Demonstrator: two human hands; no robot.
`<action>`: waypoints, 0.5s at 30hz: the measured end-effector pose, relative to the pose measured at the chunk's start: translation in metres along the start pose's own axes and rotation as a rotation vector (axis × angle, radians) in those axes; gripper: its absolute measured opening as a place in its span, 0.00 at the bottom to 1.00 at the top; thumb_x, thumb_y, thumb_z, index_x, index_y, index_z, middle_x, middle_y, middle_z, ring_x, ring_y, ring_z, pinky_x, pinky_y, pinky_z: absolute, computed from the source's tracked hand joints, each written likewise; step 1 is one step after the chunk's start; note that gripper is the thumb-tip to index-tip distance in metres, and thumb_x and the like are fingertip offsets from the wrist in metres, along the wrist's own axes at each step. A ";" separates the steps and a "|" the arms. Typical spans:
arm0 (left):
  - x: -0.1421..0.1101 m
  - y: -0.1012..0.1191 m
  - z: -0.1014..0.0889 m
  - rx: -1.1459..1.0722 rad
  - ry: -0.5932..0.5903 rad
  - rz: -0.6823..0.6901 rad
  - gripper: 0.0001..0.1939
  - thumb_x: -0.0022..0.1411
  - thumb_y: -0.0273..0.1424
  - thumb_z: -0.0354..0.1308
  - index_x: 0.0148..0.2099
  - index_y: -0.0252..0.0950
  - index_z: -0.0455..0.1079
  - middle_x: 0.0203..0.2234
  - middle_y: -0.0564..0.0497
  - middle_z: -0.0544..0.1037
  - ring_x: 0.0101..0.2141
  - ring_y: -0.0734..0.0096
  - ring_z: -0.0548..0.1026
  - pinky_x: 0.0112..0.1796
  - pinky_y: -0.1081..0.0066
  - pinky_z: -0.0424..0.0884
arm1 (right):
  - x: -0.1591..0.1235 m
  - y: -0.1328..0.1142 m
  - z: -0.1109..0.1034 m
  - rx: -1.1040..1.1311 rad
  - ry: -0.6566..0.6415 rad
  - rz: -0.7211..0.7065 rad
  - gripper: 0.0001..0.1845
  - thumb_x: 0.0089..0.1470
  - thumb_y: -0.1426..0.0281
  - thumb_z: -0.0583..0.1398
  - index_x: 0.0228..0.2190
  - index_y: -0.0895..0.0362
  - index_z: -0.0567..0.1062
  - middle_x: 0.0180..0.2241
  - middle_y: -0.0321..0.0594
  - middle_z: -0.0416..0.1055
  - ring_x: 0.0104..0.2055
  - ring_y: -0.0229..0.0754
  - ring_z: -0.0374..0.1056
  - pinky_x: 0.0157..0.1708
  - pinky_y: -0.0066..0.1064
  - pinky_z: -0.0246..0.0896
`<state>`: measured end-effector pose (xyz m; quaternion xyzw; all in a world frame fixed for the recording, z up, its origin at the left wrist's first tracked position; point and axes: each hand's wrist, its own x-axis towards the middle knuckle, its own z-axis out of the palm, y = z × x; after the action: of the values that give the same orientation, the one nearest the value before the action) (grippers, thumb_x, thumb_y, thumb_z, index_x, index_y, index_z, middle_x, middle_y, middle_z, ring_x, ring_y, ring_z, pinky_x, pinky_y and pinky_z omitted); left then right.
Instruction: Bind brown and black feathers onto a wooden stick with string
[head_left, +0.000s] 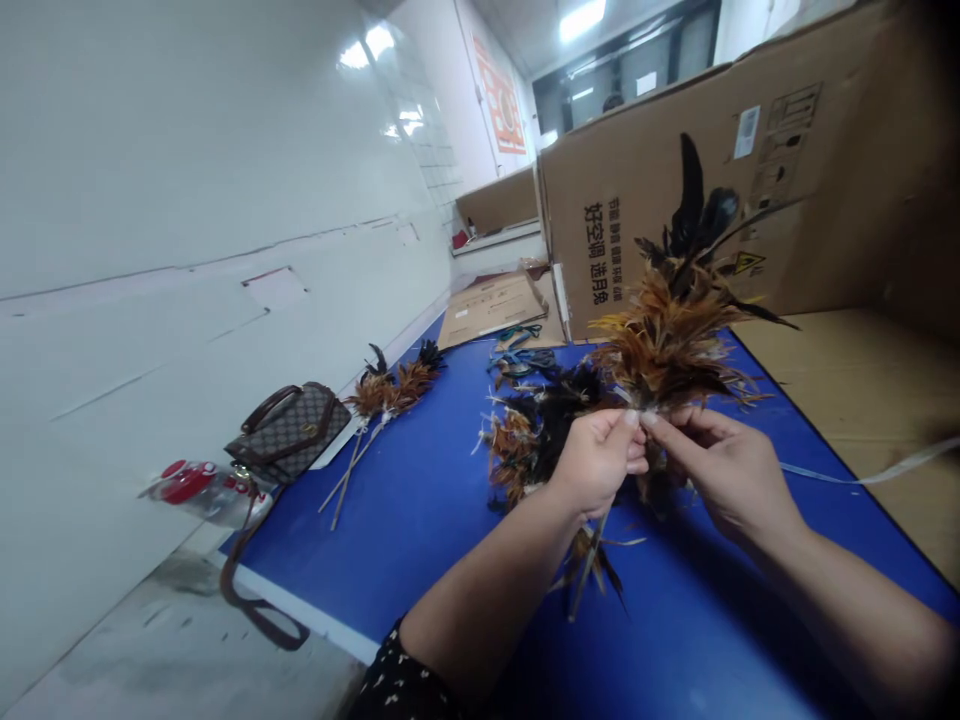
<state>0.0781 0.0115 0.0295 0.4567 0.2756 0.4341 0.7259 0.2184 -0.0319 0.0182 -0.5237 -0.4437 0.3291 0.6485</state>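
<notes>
A feather duster [667, 335] with brown feathers and long black ones at its tip stands upright over the table. My left hand [596, 465] is closed round its thin stick [587, 580], just below the feathers. At the feathers' base, the thumb and fingers of my right hand [731, 480] pinch together, touching my left fingertips; a small whitish bit shows there, too small to name. A pale thin ribbon [896, 470] runs from behind my right hand to the right edge. Behind my left hand lies a pile of loose brown and black feathers [525, 435].
Two finished-looking feather sticks [394, 390] lie left on the blue table [450, 520]. Near the wall are a patterned handbag [292, 430] and a plastic bottle [214, 492]. A large cardboard box [645, 170] rises behind; flat cardboard [491, 305] and blue strips [525, 358] lie at the far end.
</notes>
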 end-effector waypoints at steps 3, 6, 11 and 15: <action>0.001 0.002 -0.001 -0.022 -0.003 0.002 0.31 0.62 0.51 0.79 0.31 0.32 0.69 0.24 0.56 0.65 0.25 0.82 0.59 0.27 0.75 0.52 | 0.000 0.005 -0.002 0.040 0.000 0.026 0.32 0.44 0.40 0.80 0.30 0.55 0.83 0.23 0.36 0.75 0.20 0.36 0.62 0.17 0.29 0.58; 0.003 0.006 -0.003 -0.075 0.026 -0.008 0.29 0.63 0.48 0.80 0.31 0.31 0.69 0.26 0.54 0.67 0.25 0.82 0.59 0.27 0.75 0.52 | 0.001 0.009 -0.003 -0.040 -0.034 -0.065 0.28 0.54 0.42 0.76 0.34 0.55 0.86 0.26 0.39 0.80 0.24 0.42 0.70 0.22 0.32 0.66; 0.004 0.007 -0.003 -0.102 0.027 -0.062 0.28 0.62 0.46 0.81 0.32 0.30 0.70 0.27 0.53 0.68 0.26 0.82 0.59 0.27 0.74 0.53 | 0.004 0.011 -0.006 -0.163 -0.023 -0.232 0.21 0.62 0.47 0.72 0.40 0.52 0.86 0.38 0.42 0.87 0.39 0.51 0.83 0.43 0.42 0.82; 0.003 0.003 -0.003 -0.096 -0.026 -0.097 0.29 0.60 0.47 0.81 0.34 0.31 0.70 0.28 0.52 0.69 0.26 0.82 0.59 0.27 0.74 0.52 | 0.010 0.010 -0.012 -0.252 -0.041 -0.302 0.16 0.64 0.50 0.70 0.37 0.49 0.86 0.39 0.42 0.88 0.42 0.53 0.84 0.49 0.47 0.83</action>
<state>0.0761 0.0162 0.0309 0.4128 0.2669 0.4051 0.7709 0.2339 -0.0255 0.0100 -0.5211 -0.5682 0.1805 0.6107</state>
